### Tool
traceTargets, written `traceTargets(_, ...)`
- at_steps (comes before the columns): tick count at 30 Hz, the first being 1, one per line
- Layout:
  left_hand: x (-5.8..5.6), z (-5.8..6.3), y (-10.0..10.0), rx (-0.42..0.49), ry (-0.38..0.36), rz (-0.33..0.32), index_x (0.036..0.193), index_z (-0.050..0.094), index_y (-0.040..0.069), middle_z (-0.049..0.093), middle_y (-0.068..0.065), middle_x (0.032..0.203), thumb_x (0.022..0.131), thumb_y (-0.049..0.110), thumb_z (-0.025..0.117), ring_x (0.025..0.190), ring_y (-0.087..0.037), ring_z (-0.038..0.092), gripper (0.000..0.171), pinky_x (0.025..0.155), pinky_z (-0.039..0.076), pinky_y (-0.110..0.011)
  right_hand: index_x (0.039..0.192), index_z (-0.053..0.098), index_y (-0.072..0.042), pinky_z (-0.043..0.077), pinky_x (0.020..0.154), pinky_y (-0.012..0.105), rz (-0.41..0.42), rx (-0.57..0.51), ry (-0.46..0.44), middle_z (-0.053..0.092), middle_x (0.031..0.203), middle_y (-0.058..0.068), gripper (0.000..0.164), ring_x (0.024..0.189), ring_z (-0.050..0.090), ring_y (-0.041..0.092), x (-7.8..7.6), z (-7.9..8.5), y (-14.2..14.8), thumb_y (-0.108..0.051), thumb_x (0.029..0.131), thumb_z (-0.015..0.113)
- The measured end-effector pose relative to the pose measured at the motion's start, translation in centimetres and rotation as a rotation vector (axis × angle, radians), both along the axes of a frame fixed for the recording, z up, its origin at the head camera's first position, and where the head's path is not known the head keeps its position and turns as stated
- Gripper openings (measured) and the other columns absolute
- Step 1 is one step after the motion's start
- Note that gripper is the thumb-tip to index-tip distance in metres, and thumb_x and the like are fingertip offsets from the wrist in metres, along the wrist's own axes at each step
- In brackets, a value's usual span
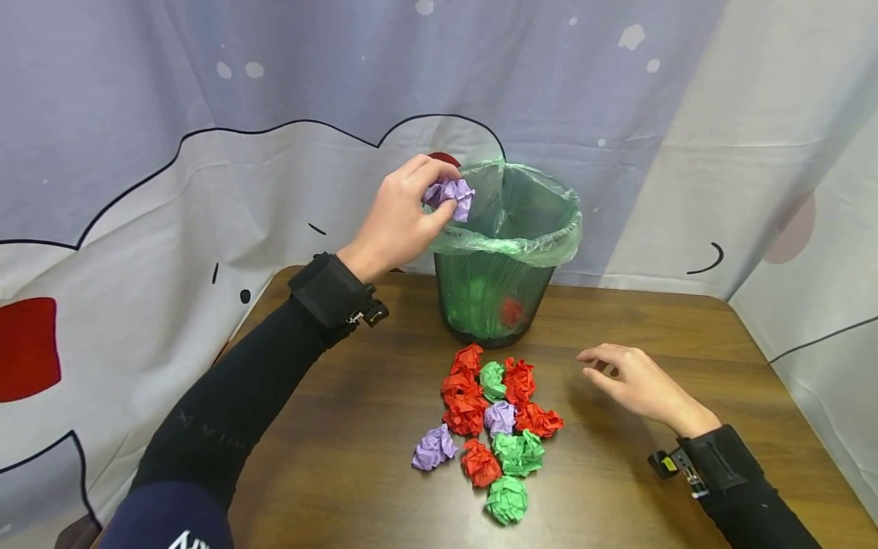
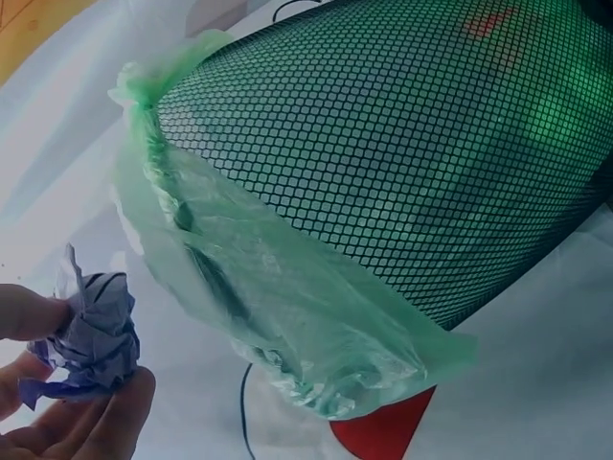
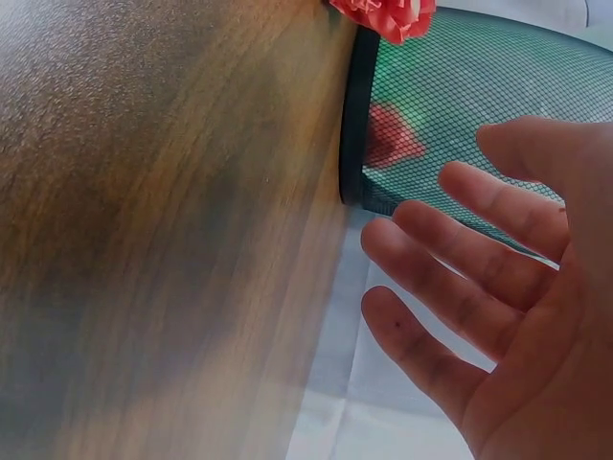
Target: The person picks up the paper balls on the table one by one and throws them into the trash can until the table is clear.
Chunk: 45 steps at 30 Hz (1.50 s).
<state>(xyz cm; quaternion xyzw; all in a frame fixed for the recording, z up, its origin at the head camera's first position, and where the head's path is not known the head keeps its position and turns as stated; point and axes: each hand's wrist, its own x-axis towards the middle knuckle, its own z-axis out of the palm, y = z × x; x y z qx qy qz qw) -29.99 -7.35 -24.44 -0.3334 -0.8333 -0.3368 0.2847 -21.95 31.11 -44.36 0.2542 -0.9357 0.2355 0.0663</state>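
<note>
Left hand (image 1: 400, 216) pinches purple paper (image 1: 461, 197) — right hand (image 1: 641, 383) loose, perhaps slightly bent.

Soft, even light fills the head view; a faint shadow falls on the table (image 1: 329, 427) near the right hand (image 1: 638, 385), lower right. The left wrist view runs cool, palest at upper left, the mesh bin (image 2: 364, 144) crisp. In the right wrist view, glare and blur cover the upper left.

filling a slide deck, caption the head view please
A person's left grip holds a crumpled purple paper ball near a round black mesh bin lined with translucent green plastic; right grip empty.
</note>
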Motion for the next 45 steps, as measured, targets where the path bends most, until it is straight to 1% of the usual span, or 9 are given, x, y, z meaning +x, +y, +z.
traceTargets(8, -1.0, -0.1, 0.8, -0.033, -0.044, 0.03, 0.116, 0.067, 0.009, 0.062, -0.005, 0.118, 0.092, 0.008, 0.065, 0.104, -0.016, 0.059, 0.024, 0.09, 0.048, -0.028, 0.117, 0.071, -0.015, 0.053, 0.07, 0.026, 0.0, 0.011, -0.033, 0.073, 0.108, 0.002, 0.022, 0.085, 0.064, 0.005, 0.0, -0.3, 0.0, -0.02, 0.097, 0.067)
traceTargets(14, -1.8, 0.0, 1.3, -0.067, -0.076, 0.068, 0.115, 0.066, 0.011, 0.062, -0.004, 0.117, 0.093, 0.009, 0.063, 0.104, -0.018, 0.057, 0.023, 0.089, 0.047, -0.03, 0.118, 0.071, -0.014, 0.053, 0.07, 0.026, 0.004, 0.016, -0.046, 0.073, 0.109, 0.002, 0.023, 0.086, 0.064, 0.006, 0.0, -0.2, 0.0, -0.021, 0.097, 0.067)
traceTargets(19, -2.5, -0.1, 1.6, -0.104, -0.141, 0.095, 0.118, 0.065, 0.011, 0.06, -0.005, 0.121, 0.093, 0.011, 0.063, 0.108, -0.018, 0.058, 0.025, 0.093, 0.048, -0.029, 0.117, 0.072, -0.013, 0.053, 0.071, 0.027, 0.007, 0.021, -0.046, 0.074, 0.107, 0.002, 0.023, 0.086, 0.065, 0.006, -0.1, -0.1, 0.0, -0.02, 0.096, 0.068)
traceTargets(25, -3.3, -0.3, 2.2, -0.154, -0.194, 0.122, 0.122, 0.063, 0.013, 0.059, -0.004, 0.123, 0.093, 0.015, 0.063, 0.104, -0.017, 0.058, 0.029, 0.089, 0.049, -0.027, 0.117, 0.072, -0.01, 0.054, 0.072, 0.027, 0.006, 0.021, -0.049, 0.074, 0.107, 0.003, 0.023, 0.086, 0.065, 0.006, 0.0, -0.1, -0.1, -0.019, 0.095, 0.068)
traceTargets(28, -3.6, -0.5, 2.4, -0.177, -0.217, 0.136, 0.125, 0.062, 0.014, 0.059, -0.004, 0.124, 0.093, 0.017, 0.062, 0.101, -0.017, 0.057, 0.033, 0.087, 0.047, -0.029, 0.117, 0.072, -0.009, 0.054, 0.072, 0.028, 0.004, 0.021, -0.055, 0.074, 0.107, 0.003, 0.024, 0.086, 0.065, 0.007, 0.0, -0.1, -0.1, -0.019, 0.095, 0.068)
traceTargets(31, -3.8, -0.9, 2.3, -0.196, -0.244, 0.139, 0.128, 0.061, 0.014, 0.059, -0.003, 0.127, 0.094, 0.019, 0.063, 0.104, -0.019, 0.056, 0.035, 0.089, 0.047, -0.032, 0.117, 0.072, -0.009, 0.055, 0.073, 0.03, 0.004, 0.022, -0.057, 0.074, 0.107, 0.004, 0.024, 0.086, 0.065, 0.007, 0.0, -0.1, -0.1, -0.019, 0.096, 0.068)
traceTargets(36, -3.5, -1.7, 1.9, -0.197, -0.231, 0.134, 0.126, 0.063, 0.013, 0.06, -0.002, 0.126, 0.096, 0.021, 0.06, 0.112, -0.02, 0.056, 0.031, 0.096, 0.045, -0.035, 0.118, 0.071, -0.01, 0.055, 0.072, 0.029, 0.002, 0.018, -0.061, 0.074, 0.107, 0.004, 0.024, 0.086, 0.065, 0.007, 0.1, -0.1, -0.1, -0.018, 0.096, 0.067)
traceTargets(39, -3.2, -2.1, 1.6, -0.161, -0.209, 0.13, 0.123, 0.064, 0.012, 0.061, -0.003, 0.124, 0.096, 0.021, 0.059, 0.113, -0.02, 0.057, 0.028, 0.099, 0.043, -0.036, 0.118, 0.071, -0.01, 0.055, 0.072, 0.028, -0.003, 0.013, -0.066, 0.074, 0.108, 0.004, 0.024, 0.086, 0.066, 0.007, 0.2, -0.2, -0.1, -0.018, 0.096, 0.068)
traceTargets(45, -2.2, -2.8, 0.5, -0.069, -0.134, 0.132, 0.117, 0.067, 0.011, 0.063, -0.004, 0.118, 0.095, 0.018, 0.06, 0.113, -0.021, 0.058, 0.024, 0.101, 0.043, -0.036, 0.118, 0.071, -0.007, 0.057, 0.074, 0.034, -0.006, 0.02, -0.071, 0.074, 0.108, 0.005, 0.025, 0.087, 0.065, 0.007, 0.4, -0.4, 0.0, -0.018, 0.096, 0.068)
